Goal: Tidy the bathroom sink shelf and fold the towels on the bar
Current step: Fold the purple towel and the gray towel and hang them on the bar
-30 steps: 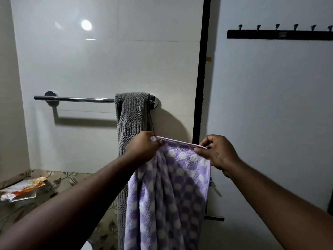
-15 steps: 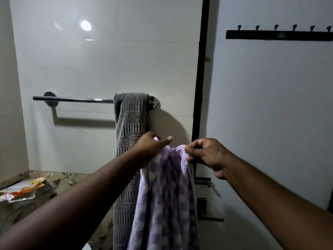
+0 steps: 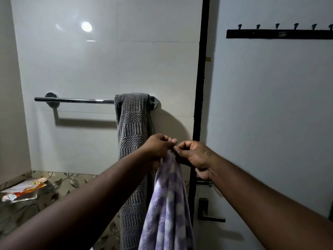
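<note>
White glossy wall tiles (image 3: 108, 69) fill the view, with a lamp's glare at 11 o'clock. At 1 o'clock, a black hook rack (image 3: 279, 34) is fixed on a pale door (image 3: 270, 123). The door's dark lever handle (image 3: 210, 218) sits at 5 o'clock.

A chrome towel bar (image 3: 72, 100) runs across the tiles at 10 o'clock from the hands. A grey ribbed towel (image 3: 132, 132) hangs over its right end in a narrow, tidy strip, so that one looks done.

The purple-and-white towel (image 3: 169, 204) is off the bar, hanging in front of the grey one at 6 o'clock. The left hand (image 3: 156, 148) and right hand (image 3: 194, 156) meet at centre, each pinching the towel's top edge, with the two corners brought together. This looks like a lengthwise fold half made. The towel has yet to be smoothed and draped on the bar's bare left stretch.

Crumpled packets (image 3: 23, 189) lie on a leaf-patterned ledge (image 3: 59, 184) at 8 o'clock. The sink shelf is out of view, so its state cannot be told.
</note>
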Tool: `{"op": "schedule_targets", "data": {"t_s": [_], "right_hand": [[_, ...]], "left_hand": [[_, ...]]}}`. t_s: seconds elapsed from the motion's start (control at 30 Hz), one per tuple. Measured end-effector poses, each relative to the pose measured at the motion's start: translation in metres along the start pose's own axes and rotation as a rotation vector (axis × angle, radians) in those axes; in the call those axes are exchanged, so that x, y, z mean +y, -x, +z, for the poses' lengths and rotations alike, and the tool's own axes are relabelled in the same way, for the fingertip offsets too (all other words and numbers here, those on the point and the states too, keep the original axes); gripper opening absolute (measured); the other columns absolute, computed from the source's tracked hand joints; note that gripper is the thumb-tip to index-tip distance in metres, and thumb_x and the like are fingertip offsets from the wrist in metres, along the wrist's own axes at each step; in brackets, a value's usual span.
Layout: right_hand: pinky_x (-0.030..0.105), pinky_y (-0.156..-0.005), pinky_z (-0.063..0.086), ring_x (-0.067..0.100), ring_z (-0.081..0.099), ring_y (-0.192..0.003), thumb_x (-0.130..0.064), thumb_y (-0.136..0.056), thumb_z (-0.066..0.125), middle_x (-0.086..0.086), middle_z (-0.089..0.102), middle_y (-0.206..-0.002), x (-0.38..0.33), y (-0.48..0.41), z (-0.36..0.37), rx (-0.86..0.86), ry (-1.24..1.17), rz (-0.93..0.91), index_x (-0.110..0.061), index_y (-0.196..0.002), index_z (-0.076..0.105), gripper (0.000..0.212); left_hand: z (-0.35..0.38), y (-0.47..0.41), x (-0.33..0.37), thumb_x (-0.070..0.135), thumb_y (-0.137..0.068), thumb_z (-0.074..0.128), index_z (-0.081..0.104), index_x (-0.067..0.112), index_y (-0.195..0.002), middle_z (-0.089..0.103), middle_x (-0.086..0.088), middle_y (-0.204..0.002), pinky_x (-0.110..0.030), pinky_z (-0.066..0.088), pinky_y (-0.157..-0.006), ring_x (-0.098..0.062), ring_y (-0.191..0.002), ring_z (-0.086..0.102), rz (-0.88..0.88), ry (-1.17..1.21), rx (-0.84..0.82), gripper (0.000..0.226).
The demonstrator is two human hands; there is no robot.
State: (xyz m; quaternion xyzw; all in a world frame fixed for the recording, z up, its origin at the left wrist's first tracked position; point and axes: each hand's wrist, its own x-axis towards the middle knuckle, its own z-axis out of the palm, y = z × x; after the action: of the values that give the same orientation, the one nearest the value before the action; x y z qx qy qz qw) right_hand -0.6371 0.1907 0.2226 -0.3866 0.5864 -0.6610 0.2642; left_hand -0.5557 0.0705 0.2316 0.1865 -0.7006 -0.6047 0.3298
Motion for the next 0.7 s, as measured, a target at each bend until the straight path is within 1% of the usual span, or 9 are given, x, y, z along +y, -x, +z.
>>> {"op": "schedule_targets", "data": {"t_s": [0.07, 0.17, 0.2, 0.27, 0.33, 0.47, 0.6, 0.63, 0.7], "right_hand": [[0.022, -0.064, 0.057, 0.012, 0.064, -0.065, -0.005, -0.094, 0.068, 0.005, 0.067, -0.075, 0.003, -0.003, -0.003, 0.075, 0.06, -0.009, -0.009, -0.081, 0.064, 0.015], [0.026, -0.069, 0.058, 0.015, 0.065, -0.065, -0.008, -0.093, 0.071, 0.008, 0.069, -0.076, 0.008, -0.007, -0.008, 0.188, 0.091, -0.019, -0.004, -0.088, 0.067, 0.008], [0.026, -0.069, 0.058, 0.015, 0.065, -0.065, -0.009, -0.093, 0.071, 0.008, 0.07, -0.075, 0.009, -0.008, -0.009, 0.206, 0.096, -0.022, -0.003, -0.089, 0.067, 0.008], [0.025, -0.066, 0.058, 0.014, 0.062, -0.06, -0.01, -0.093, 0.072, 0.007, 0.069, -0.072, 0.012, -0.009, -0.008, 0.215, 0.114, -0.031, -0.004, -0.085, 0.068, 0.011], [0.025, -0.065, 0.056, 0.011, 0.057, -0.055, -0.011, -0.093, 0.073, 0.006, 0.067, -0.07, 0.014, -0.009, -0.006, 0.224, 0.151, -0.043, -0.006, -0.08, 0.067, 0.015], [0.032, -0.072, 0.054, 0.012, 0.055, -0.056, -0.012, -0.093, 0.072, 0.004, 0.064, -0.061, 0.016, -0.008, -0.006, 0.272, 0.242, -0.062, -0.007, -0.078, 0.068, 0.016], [0.022, -0.052, 0.049, 0.01, 0.054, -0.043, -0.011, -0.092, 0.072, -0.001, 0.063, -0.05, 0.014, -0.007, -0.012, 0.34, 0.32, -0.087, -0.005, -0.075, 0.065, 0.019], [0.022, -0.053, 0.049, 0.009, 0.055, -0.045, -0.013, -0.092, 0.073, -0.003, 0.064, -0.052, 0.013, -0.007, -0.014, 0.369, 0.36, -0.097, -0.006, -0.075, 0.065, 0.02], [0.028, -0.066, 0.05, 0.013, 0.059, -0.061, -0.021, -0.091, 0.075, -0.002, 0.067, -0.065, 0.012, -0.009, -0.018, 0.434, 0.449, -0.115, -0.009, -0.077, 0.068, 0.02]], "left_hand": [[0.0, 0.006, -0.001, 0.0, -0.098, 0.062, 0.058, 0.0, -0.094, 0.059, -0.014, -0.075, -0.023, 0.052, -0.054, -0.017, -0.06, 0.055, -0.02, 0.088, -0.05, 0.006], [-0.001, 0.011, -0.004, -0.008, -0.095, 0.061, 0.065, -0.004, -0.098, 0.066, -0.019, -0.082, -0.031, 0.057, -0.067, -0.024, -0.069, 0.063, -0.057, 0.191, -0.078, 0.006], [-0.002, 0.011, -0.005, -0.008, -0.095, 0.062, 0.068, -0.006, -0.096, 0.068, -0.02, -0.083, -0.033, 0.058, -0.069, -0.025, -0.07, 0.064, -0.06, 0.179, -0.077, 0.007], [-0.004, 0.011, -0.009, -0.008, -0.093, 0.065, 0.071, -0.009, -0.093, 0.07, -0.02, -0.082, -0.031, 0.059, -0.067, -0.023, -0.067, 0.066, -0.051, 0.137, -0.045, 0.006], [-0.006, 0.01, -0.012, -0.004, -0.09, 0.071, 0.071, -0.013, -0.099, 0.07, -0.02, -0.082, -0.028, 0.058, -0.063, -0.021, -0.065, 0.064, -0.025, 0.064, 0.009, 0.012], [-0.008, 0.006, -0.017, 0.009, -0.081, 0.085, 0.077, 0.0, -0.089, 0.071, -0.011, -0.075, -0.03, 0.054, -0.068, -0.017, -0.067, 0.062, 0.061, -0.141, 0.083, 0.015], [-0.013, 0.001, -0.017, 0.019, -0.076, 0.09, 0.078, 0.01, -0.087, 0.076, -0.01, -0.082, -0.036, 0.058, -0.073, -0.017, -0.069, 0.063, 0.103, -0.256, 0.166, 0.019], [-0.015, 0.0, -0.017, 0.02, -0.077, 0.089, 0.078, 0.012, -0.087, 0.077, -0.011, -0.085, -0.037, 0.059, -0.076, -0.018, -0.071, 0.064, 0.104, -0.264, 0.182, 0.018], [-0.017, 0.0, -0.017, 0.021, -0.078, 0.088, 0.076, 0.014, -0.084, 0.075, -0.007, -0.08, -0.034, 0.056, -0.073, -0.018, -0.069, 0.063, 0.103, -0.273, 0.226, 0.015]]}}
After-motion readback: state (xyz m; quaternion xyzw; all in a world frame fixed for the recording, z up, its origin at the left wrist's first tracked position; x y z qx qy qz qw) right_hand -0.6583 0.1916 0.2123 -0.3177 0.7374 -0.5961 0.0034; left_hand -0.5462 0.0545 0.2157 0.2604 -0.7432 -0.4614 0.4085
